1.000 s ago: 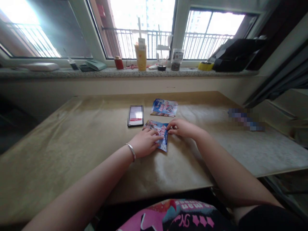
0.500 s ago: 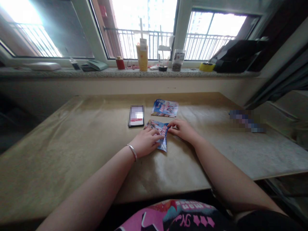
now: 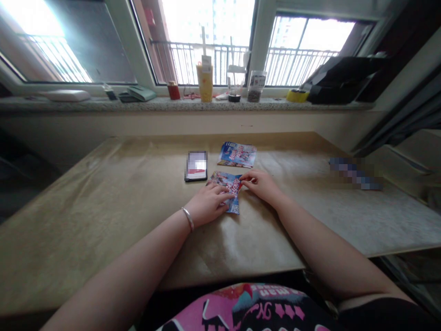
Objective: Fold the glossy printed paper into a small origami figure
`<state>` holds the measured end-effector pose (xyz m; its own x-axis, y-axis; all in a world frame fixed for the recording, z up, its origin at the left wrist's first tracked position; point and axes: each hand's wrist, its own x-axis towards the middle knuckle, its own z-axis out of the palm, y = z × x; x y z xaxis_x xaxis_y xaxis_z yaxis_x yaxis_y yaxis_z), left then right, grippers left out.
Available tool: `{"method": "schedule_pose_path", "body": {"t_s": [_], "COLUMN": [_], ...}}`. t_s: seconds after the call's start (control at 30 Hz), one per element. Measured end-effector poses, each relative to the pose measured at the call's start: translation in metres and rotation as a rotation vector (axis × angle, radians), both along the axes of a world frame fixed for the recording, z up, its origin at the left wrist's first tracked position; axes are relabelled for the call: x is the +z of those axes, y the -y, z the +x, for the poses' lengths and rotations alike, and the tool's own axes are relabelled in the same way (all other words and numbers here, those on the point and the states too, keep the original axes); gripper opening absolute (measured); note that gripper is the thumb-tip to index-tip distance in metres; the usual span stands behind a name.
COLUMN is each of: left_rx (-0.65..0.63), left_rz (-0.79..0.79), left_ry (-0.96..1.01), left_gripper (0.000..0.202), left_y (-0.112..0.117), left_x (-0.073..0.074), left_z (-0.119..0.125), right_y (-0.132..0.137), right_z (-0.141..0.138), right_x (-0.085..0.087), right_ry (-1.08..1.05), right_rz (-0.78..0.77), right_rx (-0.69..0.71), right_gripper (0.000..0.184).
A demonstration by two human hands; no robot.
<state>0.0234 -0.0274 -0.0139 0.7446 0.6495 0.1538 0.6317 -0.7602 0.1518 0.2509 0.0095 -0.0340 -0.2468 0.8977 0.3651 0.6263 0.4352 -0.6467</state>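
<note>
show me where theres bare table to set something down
Bare table: left of the device, out to the left edge; right of the stack and right hand, up to the blurred item; and in front of the packet, between the forearms. Crowded: the middle, where device, stack and packet sit close, left hand on the packet, right at its edge.

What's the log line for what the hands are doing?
left hand: resting on blue printed piece; right hand: fingers at its right edge; beyond: stack of similar pieces
</note>
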Motion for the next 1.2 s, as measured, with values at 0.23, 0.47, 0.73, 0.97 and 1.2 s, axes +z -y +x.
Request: {"method": "schedule_pose_path", "body": {"t_s": [0.23,0.47,0.73,0.97,1.2], "left_rx": [0.025,0.007,-0.021,0.010,0.012], "left_rz": [-0.024,-0.051,-0.088,-0.106,-0.125], "left_ry": [0.012,0.031,0.068,0.027,0.054], "left_gripper": [0.035,0.036,0.037,0.039,0.039], "left_y": [0.000,0.000,-0.002,-0.001,-0.003], "left_x": [0.000,0.000,-0.006,-0.002,-0.003], "left_z": [0.001,0.002,0.000,0.002,0.001], "right_y": [-0.002,-0.007,-0.009,-0.007,-0.006], "right_z": [-0.005,-0.005,-0.006,-0.001,0.000], "right_x": [-0.002,-0.006,-0.010,-0.010,-0.011], "right_ry": [-0.112,-0.103,-0.099,-0.131,-0.144], "right_rz": [-0.090,-0.068,-0.068,-0.163,-0.197], "right_rx": [-0.080,-0.105,-0.155,0.006,0.051], "right_gripper": [0.014,0.010,0.010,0.019,0.022]}}
